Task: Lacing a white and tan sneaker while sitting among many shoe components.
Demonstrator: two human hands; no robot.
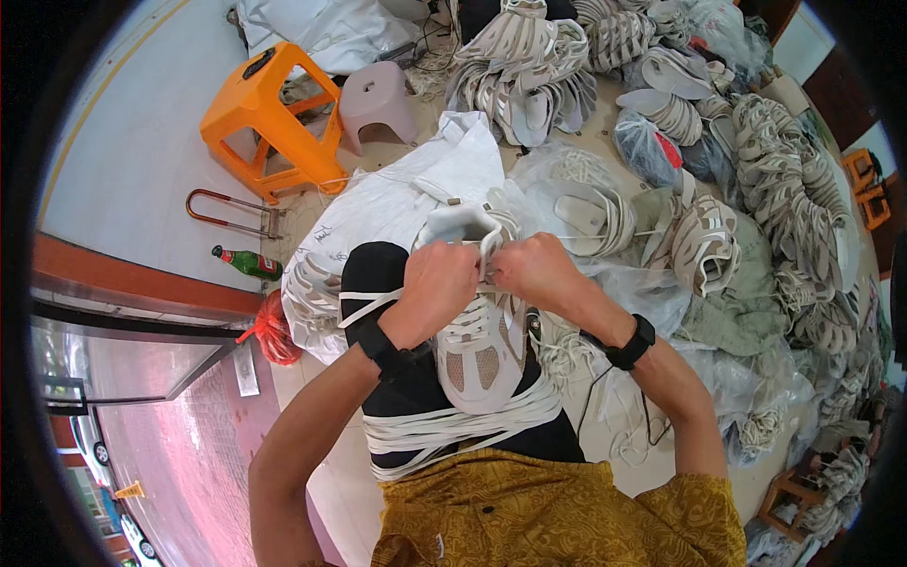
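A beige and white sneaker (480, 364) rests on my lap, toe toward me, its front part laced. Both of my hands meet at its upper eyelets, just in front of the collar opening. My left hand (442, 283) is closed, and a white shoelace (370, 300) loops out beside it to the left. My right hand (540, 274) pinches at the other side of the tongue; its fingertips hide what they hold. Across my dark-clad thighs lies a bundle of loose white laces (463, 425).
A white sack (444, 161) lies beyond my knees. An orange stool (274, 118), a grey-lilac stool (376, 102), a green bottle (248, 262) and a red bag (276, 329) are at left. Stacked sneakers (779, 161) and plastic bags (647, 142) crowd the right and back.
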